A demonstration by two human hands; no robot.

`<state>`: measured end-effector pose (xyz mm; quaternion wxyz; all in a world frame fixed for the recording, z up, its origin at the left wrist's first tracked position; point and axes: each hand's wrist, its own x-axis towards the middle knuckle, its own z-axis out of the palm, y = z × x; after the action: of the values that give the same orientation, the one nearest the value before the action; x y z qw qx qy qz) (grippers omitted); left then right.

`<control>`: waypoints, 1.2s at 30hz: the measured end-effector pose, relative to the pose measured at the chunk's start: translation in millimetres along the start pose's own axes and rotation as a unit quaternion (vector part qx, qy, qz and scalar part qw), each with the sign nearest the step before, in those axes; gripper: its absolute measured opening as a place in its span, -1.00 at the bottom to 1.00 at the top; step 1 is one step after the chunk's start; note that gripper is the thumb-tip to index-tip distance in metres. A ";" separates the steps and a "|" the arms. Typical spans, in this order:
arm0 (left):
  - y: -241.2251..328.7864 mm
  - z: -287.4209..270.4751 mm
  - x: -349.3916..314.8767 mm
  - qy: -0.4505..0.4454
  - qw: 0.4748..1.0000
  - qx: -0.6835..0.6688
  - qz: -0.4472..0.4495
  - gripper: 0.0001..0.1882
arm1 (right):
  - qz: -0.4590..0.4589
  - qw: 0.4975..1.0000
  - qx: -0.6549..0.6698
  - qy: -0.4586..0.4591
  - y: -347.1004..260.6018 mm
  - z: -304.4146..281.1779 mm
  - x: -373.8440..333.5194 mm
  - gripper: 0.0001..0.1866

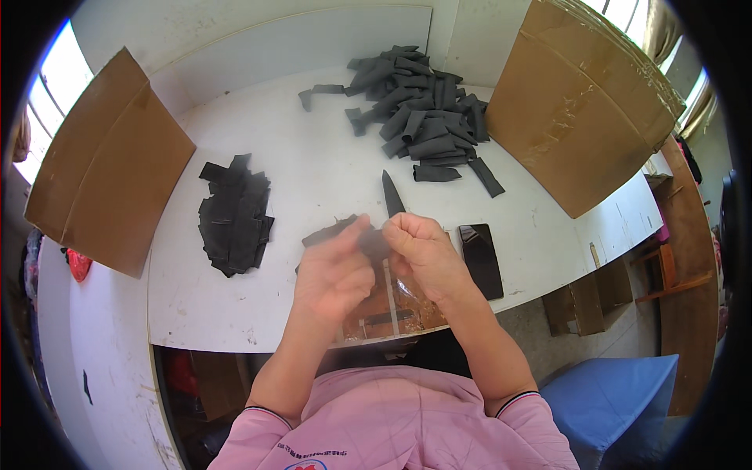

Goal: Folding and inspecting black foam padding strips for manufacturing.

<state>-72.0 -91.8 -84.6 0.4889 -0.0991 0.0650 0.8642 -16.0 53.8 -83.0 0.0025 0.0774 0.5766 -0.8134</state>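
Note:
Near the table's front edge my two hands are close together at a small dark grey piece of fabric-like sheet (374, 245). My right hand (427, 254) pinches its right side between thumb and curled fingers. On its left side is my left hand (335, 272), slightly blurred, fingers curled and forefinger stretched along the piece; its thumb is hidden. A dark, narrow pointed thing (392, 193) sticks up just beyond my right fingers, its lower end hidden. Partly behind my left hand lie more dark grey pieces (323, 234).
Flat dark grey pieces (235, 215) lie stacked at left. Farther back is a heap of rolled dark grey tubes (423, 102). Cardboard boxes stand left (113, 164) and right (580, 102). A black phone (480, 261) lies right of my hands. Under my wrists is a clear-covered brown patch (368, 313).

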 end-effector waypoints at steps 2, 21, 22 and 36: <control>-5.1 -7.4 -1.1 0.031 0.998 0.050 0.021 -0.77 | 0.029 0.998 0.061 -0.017 10.7 -1.7 -3.2 -0.80; 5.6 -22.6 -1.8 0.018 1.000 -0.004 -0.014 -0.70 | -0.006 0.998 0.048 -0.030 3.8 0.2 2.8 -0.82; -0.1 -14.9 -4.6 0.018 1.000 -0.002 -0.018 -0.70 | -0.012 0.999 0.007 -0.036 -2.7 0.1 3.8 -0.83; -52.4 34.2 -43.2 0.029 0.687 0.583 0.433 -0.82 | -0.539 0.771 -0.331 0.075 -16.1 26.1 -24.8 -0.85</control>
<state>-9.0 -93.7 -42.1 0.0178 0.2195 0.6055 0.7648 3.8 32.6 -56.3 -0.4540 -0.1915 0.7556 -0.4315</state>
